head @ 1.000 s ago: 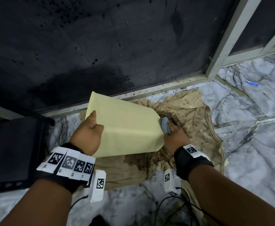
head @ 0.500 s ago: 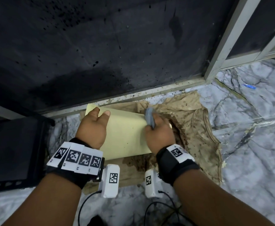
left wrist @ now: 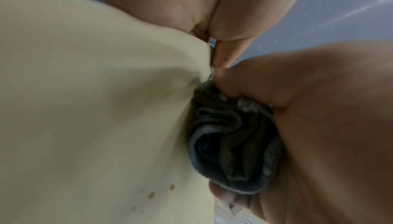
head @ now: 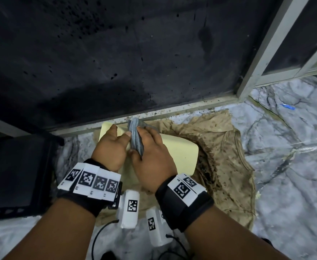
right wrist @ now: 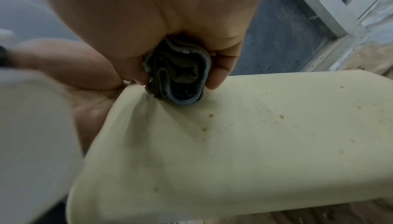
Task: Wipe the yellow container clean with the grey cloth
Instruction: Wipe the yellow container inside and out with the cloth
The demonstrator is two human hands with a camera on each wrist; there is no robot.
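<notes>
Yellow container [head: 180,154] lies tipped on its side on a stained brown rag [head: 227,147] spread over the marble floor [head: 293,166], close to a dark wall, so drips land on the rag. My left hand [head: 109,150] curls over the far left edge to brace the container while I rub. My right hand [head: 150,156] has its fingers closed around the bunched grey cloth [head: 136,138], pressing it against the upper face near that same edge, just beside my left thumb. Small brown spots [right wrist: 210,115] remain on the side face in the right wrist view, so I judge wiping unfinished.
</notes>
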